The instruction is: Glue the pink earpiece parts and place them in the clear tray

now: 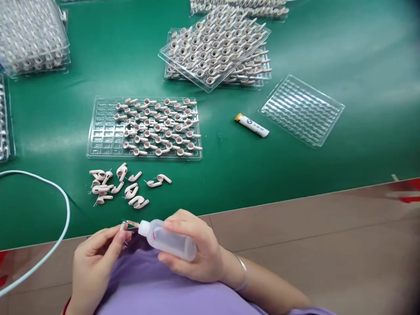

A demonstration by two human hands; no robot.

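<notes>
Between its thumb and fingertips my left hand (95, 260) pinches a small white earbud shell (123, 226), partly covered by the fingers. My right hand (197, 247) is wrapped round a translucent squeeze bottle (170, 239) lying tilted, its thin nozzle pointing left. The nozzle tip is at the shell's upper end; I cannot tell whether they touch. Just beyond my hands, several loose earbud shells (139, 201) with fine wires lie on the green table (223, 175). Behind them, a clear plastic tray (106, 127) holds rows of similar shells on its middle and right; its left columns are bare.
Stacked trays of shells stand at the back middle (215, 43) and back left (33, 39). Right of the tray lie a white tube with a BMW mark (252, 125) and a bare clear tray (303, 109). A white cable (67, 210) loops over the left edge.
</notes>
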